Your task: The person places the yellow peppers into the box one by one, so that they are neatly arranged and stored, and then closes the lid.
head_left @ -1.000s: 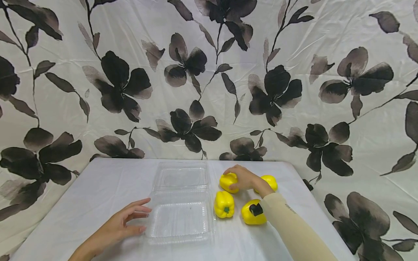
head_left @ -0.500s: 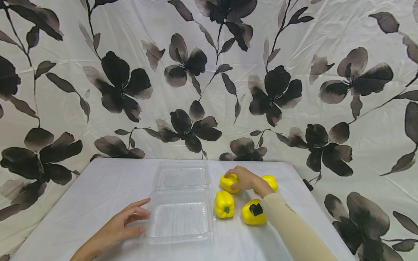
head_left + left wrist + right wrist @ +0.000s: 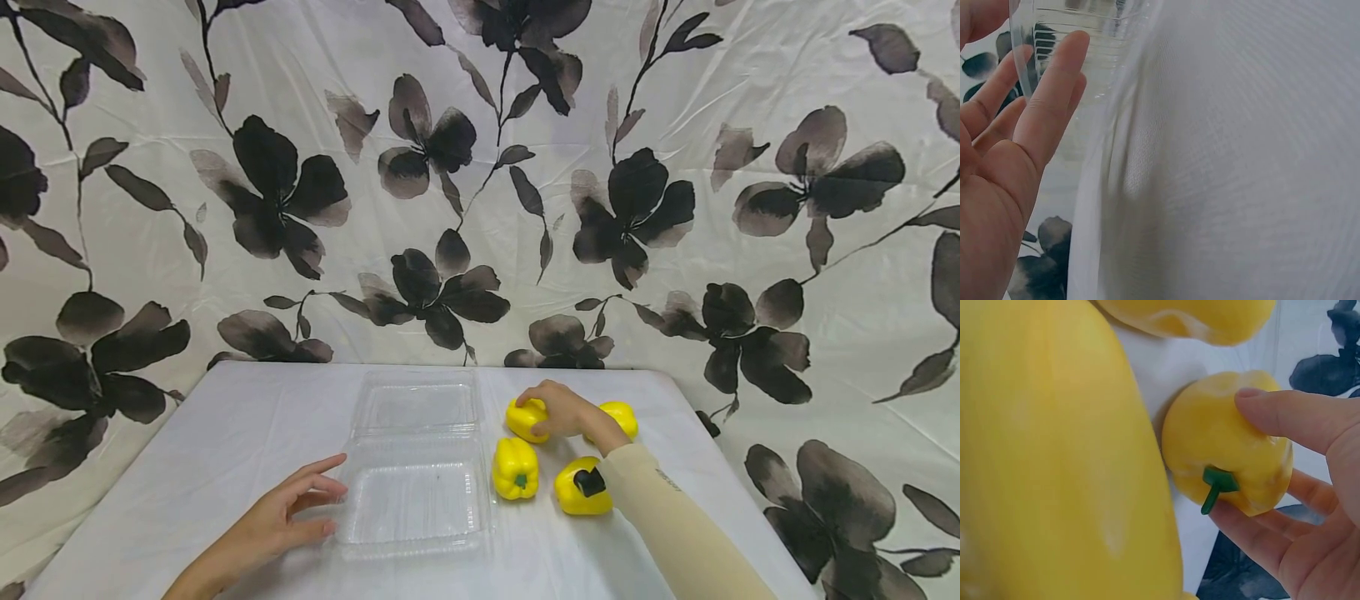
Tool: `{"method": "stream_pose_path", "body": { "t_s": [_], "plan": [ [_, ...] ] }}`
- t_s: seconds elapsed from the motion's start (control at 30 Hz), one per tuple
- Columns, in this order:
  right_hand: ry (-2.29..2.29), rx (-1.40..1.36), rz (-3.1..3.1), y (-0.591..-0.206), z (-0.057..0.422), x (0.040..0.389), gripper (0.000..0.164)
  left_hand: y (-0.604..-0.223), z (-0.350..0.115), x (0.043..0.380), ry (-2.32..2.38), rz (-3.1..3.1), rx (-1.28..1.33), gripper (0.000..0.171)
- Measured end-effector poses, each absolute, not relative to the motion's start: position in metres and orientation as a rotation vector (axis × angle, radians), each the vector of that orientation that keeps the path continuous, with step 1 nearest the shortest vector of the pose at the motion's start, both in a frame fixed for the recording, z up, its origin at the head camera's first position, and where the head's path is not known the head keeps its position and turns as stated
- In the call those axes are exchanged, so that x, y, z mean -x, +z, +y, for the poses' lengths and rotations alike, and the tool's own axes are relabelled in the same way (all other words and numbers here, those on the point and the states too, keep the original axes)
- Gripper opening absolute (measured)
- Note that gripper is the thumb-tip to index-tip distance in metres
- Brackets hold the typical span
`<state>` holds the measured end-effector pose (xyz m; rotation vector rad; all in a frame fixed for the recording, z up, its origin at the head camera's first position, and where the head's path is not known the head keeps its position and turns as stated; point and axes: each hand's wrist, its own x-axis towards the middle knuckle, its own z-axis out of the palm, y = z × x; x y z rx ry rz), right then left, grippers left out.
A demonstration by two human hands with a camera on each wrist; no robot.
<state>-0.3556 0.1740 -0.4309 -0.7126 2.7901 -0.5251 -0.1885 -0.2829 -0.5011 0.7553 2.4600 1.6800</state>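
My right hand (image 3: 558, 410) holds a yellow bell pepper (image 3: 522, 422) on the table, thumb on one side and fingers on the other. In the right wrist view that bell pepper (image 3: 1222, 434) shows its green stem. Another yellow pepper (image 3: 515, 467) lies just in front of it. A third (image 3: 579, 503) sits under the right wrist, partly covered by a black wrist piece, and one more (image 3: 621, 419) is behind the wrist. My left hand (image 3: 288, 512) is beside the left edge of a clear plastic clamshell container (image 3: 408, 546), fingers loosely extended; whether they touch it I cannot tell.
The container's lid (image 3: 416, 408) lies folded back toward the far edge of the white-covered table (image 3: 187, 467). A floral cloth (image 3: 480, 208) hangs behind the table. The peppers stand close to the container's right side.
The held bell pepper has shifted very slightly to the right with my right hand. My left hand and the container look unmoved.
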Motion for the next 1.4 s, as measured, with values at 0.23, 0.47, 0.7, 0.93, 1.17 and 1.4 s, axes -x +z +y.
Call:
{"method": "stream_pose_path", "body": {
  "t_s": [0.23, 0.47, 0.7, 0.93, 1.17, 1.4],
  "plan": [
    [-0.536, 0.729, 2.813, -0.426, 0.174, 0.352, 0.046, -0.499, -0.283, 0.189, 1.682, 2.438, -0.752, 0.036],
    [-0.564, 0.777, 2.828, -0.417, 0.174, 0.346, 0.047, -0.501, -0.284, 0.19, 1.693, 2.411, -0.755, 0.038],
    [-0.58, 0.833, 2.843, -0.41, 0.173, 0.34, 0.047, -0.501, -0.284, 0.19, 1.682, 2.396, -0.691, 0.039],
    [-0.615, 0.878, 2.828, -0.399, 0.166, 0.33, 0.048, -0.5, -0.283, 0.19, 1.67, 2.397, -0.676, 0.038],
    [-0.622, 1.02, 2.804, -0.387, 0.155, 0.316, 0.047, -0.501, -0.284, 0.19, 1.67, 2.406, -0.658, 0.038],
    [-0.62, 1.093, 2.78, -0.378, 0.142, 0.306, 0.047, -0.504, -0.283, 0.19, 1.711, 2.413, -0.704, 0.037]
  ]
}}
